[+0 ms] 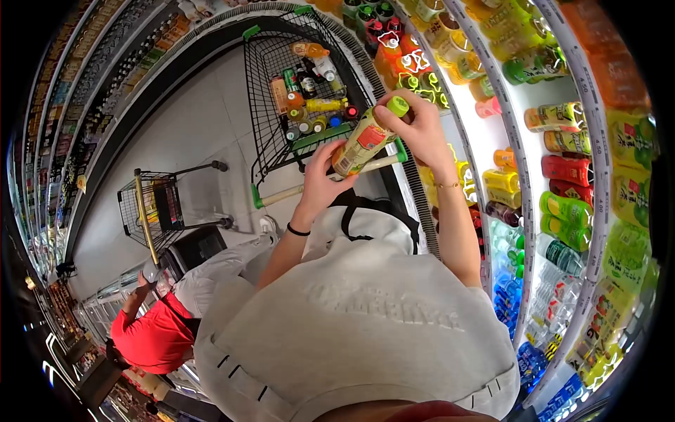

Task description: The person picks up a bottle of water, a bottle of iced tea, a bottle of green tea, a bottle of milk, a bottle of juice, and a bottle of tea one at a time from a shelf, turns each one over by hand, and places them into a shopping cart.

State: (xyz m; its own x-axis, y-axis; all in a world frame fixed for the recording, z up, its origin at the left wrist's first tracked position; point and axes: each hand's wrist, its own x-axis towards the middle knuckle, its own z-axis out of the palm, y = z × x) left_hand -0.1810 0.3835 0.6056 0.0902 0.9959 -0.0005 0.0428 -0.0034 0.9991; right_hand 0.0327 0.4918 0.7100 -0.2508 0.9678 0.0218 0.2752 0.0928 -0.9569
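Note:
A bottle with a yellow-green cap and a green, yellow and red label (365, 144) is held tilted between both hands, over the handle end of a shopping cart (260, 105). My left hand (328, 179) is closed round the bottle's lower end. Near the cap, my right hand (415, 126) has its fingers wrapped round the upper part. Inside the cart lie several bottles of different colours, among them an orange one (309, 50) and a yellow one (323, 105). The cart's light handle bar (283, 196) passes just beyond my hands.
Lit shelves of drinks (566, 169) line the right side, close to my right arm. More stocked shelves (91, 91) curve along the left. At lower left, a person in a red top (153, 336) is beside a smaller black cart (151, 204) on the tiled floor.

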